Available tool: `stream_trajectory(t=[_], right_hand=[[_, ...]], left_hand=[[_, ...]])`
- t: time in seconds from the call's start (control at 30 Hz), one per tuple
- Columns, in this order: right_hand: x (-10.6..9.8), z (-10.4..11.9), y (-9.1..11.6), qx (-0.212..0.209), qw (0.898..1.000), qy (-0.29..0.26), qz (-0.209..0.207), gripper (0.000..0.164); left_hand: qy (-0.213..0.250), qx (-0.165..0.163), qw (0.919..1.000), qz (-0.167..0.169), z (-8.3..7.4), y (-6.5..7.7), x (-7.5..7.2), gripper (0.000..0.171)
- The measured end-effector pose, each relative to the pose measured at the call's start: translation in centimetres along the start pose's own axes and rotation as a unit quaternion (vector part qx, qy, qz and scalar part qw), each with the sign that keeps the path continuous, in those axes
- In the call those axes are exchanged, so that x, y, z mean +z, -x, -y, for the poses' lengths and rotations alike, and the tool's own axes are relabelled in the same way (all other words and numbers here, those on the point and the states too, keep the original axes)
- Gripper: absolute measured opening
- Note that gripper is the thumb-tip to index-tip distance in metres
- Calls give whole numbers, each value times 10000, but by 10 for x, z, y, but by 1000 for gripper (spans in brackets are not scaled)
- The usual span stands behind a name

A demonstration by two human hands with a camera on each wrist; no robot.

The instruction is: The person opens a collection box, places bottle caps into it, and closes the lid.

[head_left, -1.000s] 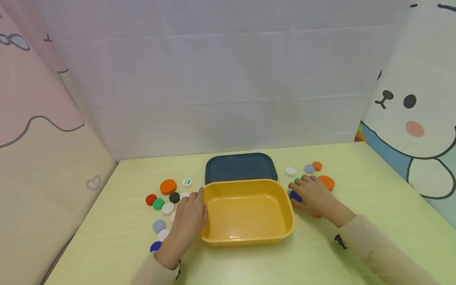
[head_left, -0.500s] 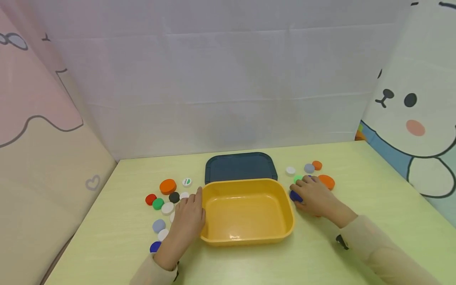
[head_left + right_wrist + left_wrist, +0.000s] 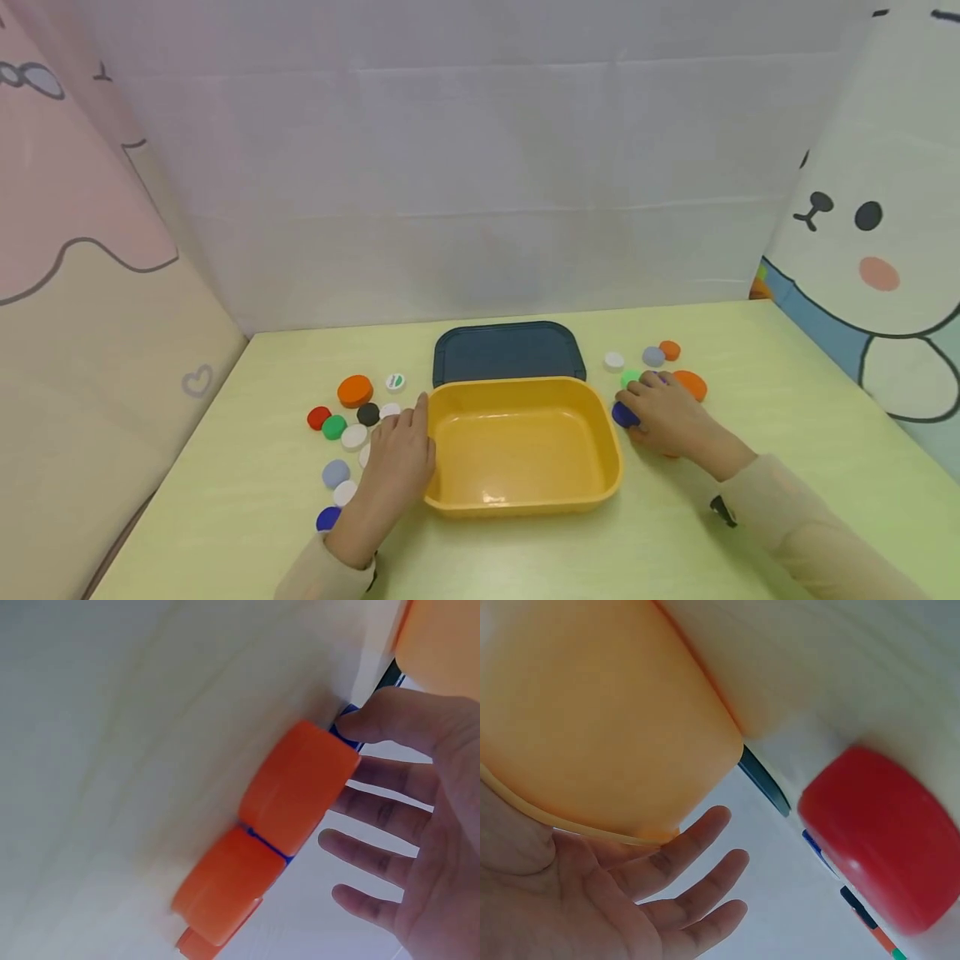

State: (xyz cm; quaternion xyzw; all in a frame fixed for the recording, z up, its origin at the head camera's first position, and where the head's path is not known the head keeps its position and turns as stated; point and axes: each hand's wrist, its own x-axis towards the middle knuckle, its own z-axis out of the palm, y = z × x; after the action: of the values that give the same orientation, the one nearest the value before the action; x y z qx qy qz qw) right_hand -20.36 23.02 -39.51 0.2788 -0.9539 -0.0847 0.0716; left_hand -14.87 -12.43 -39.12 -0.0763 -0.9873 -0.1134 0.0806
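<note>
A yellow plastic box [image 3: 522, 505] stands upright in the middle of the table. My left hand [image 3: 397, 454] rests on its left rim, index finger stretched along the edge; in the left wrist view its fingers [image 3: 697, 840] are fairly straight. Right of the box, my right hand [image 3: 663, 414] holds a blue bottle cap [image 3: 624, 414] between thumb and index finger, low at the table. The right wrist view has the thumb on the blue cap [image 3: 346, 727], with orange bottle caps [image 3: 300, 787] close by. A larger orange cap [image 3: 689, 385] lies beyond the knuckles.
A dark blue lid [image 3: 510, 350] lies behind the box. Several bottle caps are scattered left of it, including an orange one [image 3: 355, 391] and a green one [image 3: 334, 427]. A red cap [image 3: 885, 840] sits near my left wrist. Behind the table hangs a white cloth [image 3: 480, 167].
Both hands stay almost where they were. My right hand's fingers shift very slightly around the blue bottle cap. The box and other caps have not moved.
</note>
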Motion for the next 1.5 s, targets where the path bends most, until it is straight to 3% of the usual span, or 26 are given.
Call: stream_trajectory(t=[0.33,0.57,0.8,0.97,1.23,1.5], right_hand=[[-5,0,-1,-91,9996,-36,-258,39],[-17,0,-5,-29,9985,-166,-513,43],[-36,5,-8,-246,9906,-151,-1340,43],[-50,13,-12,-386,9837,-139,-1748,39],[-62,36,-19,-499,9866,-271,-1531,41],[-58,60,-26,-821,9896,-231,-1160,42]], left_hand=[[-65,40,10000,25,-1,1,0,52],[-123,268,9995,-77,1,1,-1,51],[-98,373,9992,72,6,-1,-4,53],[-157,478,9987,-13,11,-3,-5,53],[65,251,9995,196,10,-5,-2,55],[141,47,9998,122,4,-2,0,54]])
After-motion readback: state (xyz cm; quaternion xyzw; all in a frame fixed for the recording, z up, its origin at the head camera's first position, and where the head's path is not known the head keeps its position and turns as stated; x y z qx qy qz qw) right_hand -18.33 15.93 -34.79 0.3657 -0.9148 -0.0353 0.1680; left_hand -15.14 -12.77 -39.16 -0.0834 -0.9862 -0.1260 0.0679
